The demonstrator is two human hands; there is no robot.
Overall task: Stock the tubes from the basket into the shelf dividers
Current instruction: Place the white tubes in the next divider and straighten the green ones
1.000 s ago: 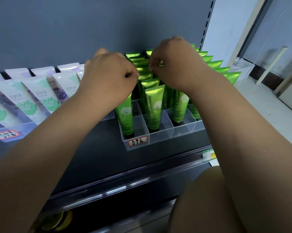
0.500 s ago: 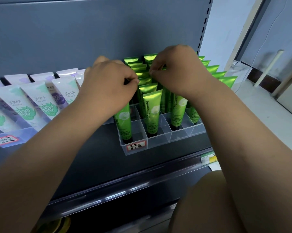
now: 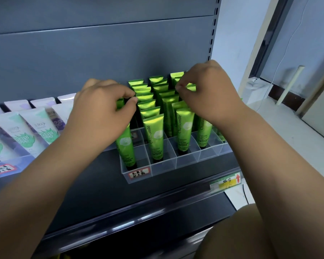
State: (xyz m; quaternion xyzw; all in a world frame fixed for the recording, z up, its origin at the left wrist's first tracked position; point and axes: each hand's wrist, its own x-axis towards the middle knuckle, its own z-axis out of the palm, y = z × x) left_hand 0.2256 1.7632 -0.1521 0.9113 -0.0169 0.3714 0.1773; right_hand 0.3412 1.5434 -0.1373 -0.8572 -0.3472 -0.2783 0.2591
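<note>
Left hand (image 3: pixel 103 111) pinches a left-column green tube (image 3: pixel 127 146) at its top; right hand (image 3: pixel 209 94) pinches a rear tube (image 3: pixel 192 88). Divider tray (image 3: pixel 176 163) crowded; white tubes (image 3: pixel 24 131) just left, back panel (image 3: pixel 101 53) behind.

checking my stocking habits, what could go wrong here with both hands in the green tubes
The green tubes stand tightly packed and leaning in the clear divider tray. Tugging the crimped tops that the left hand and right hand pinch may topple their neighbours. The left forearm also crosses in front of the white tubes and might knock them.
</note>
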